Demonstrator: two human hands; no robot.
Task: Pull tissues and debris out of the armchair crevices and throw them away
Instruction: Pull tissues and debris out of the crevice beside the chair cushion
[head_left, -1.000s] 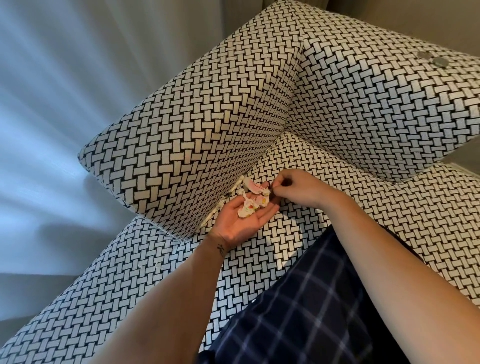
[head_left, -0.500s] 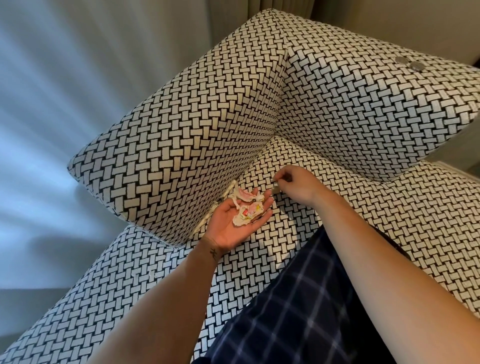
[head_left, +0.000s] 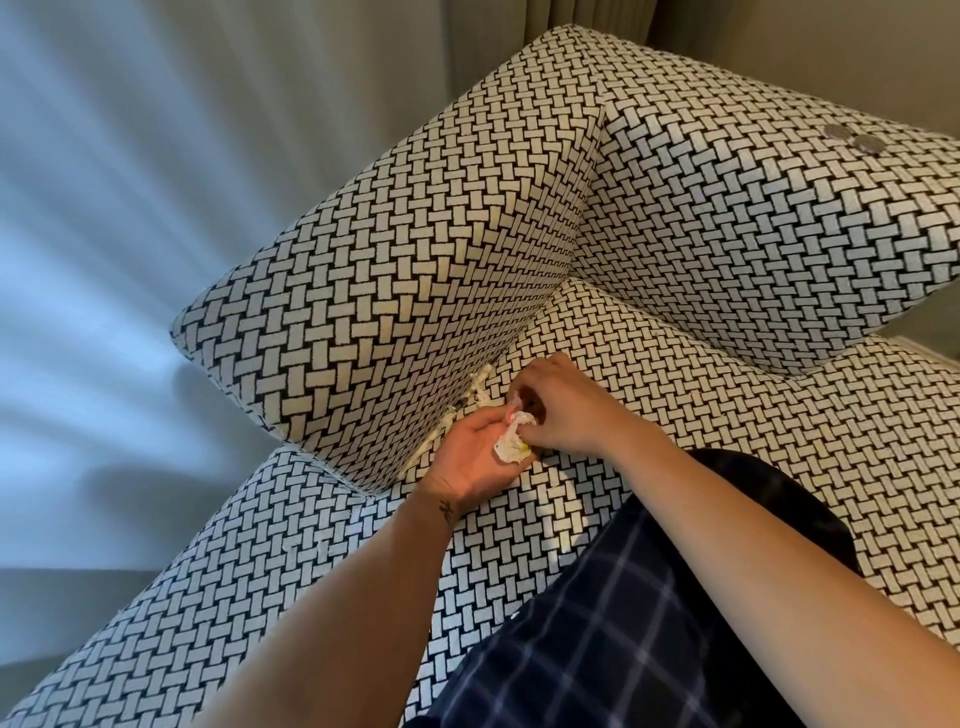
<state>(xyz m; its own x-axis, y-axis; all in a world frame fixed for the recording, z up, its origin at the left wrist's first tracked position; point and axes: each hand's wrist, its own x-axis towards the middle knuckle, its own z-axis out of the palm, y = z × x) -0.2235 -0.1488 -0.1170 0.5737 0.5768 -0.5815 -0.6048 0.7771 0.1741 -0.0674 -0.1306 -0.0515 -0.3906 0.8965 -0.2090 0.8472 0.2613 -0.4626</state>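
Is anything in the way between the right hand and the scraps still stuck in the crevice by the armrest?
Nothing visible. The scraps poke out of the crevice right beside the right hand, with no object between them. The left hand lies nearer the camera, and both hands pinch a tissue wad.

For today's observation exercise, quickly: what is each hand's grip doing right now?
Left hand: cupped round the tissue wad.
Right hand: pinching a scrap just above that wad.
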